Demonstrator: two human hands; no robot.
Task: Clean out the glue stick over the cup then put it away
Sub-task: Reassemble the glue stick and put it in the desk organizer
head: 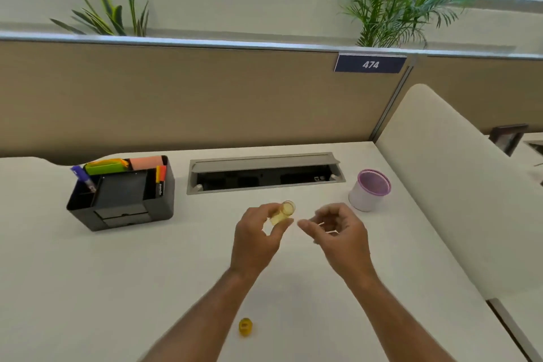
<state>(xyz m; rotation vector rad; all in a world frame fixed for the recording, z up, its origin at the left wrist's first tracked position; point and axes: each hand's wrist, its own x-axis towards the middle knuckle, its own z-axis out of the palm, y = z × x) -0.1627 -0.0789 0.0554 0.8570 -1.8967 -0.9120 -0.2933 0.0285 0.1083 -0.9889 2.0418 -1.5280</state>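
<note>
My left hand (258,232) grips a translucent yellow glue stick tube (282,212) above the middle of the white desk, its open end tilted up and to the right. My right hand (338,229) hovers just to the right of it, fingers curled, pinching a thin pale stick (324,228) between fingertips; the hand is blurred. A white cup with a purple rim (369,189) stands on the desk to the right, beyond my right hand. A small yellow cap (245,326) lies on the desk near the front, between my forearms.
A black desk organiser (123,197) with markers and sticky notes stands at the left. An open grey cable tray (264,173) is set into the desk at the back. A beige partition rises behind and a cream divider (440,185) on the right.
</note>
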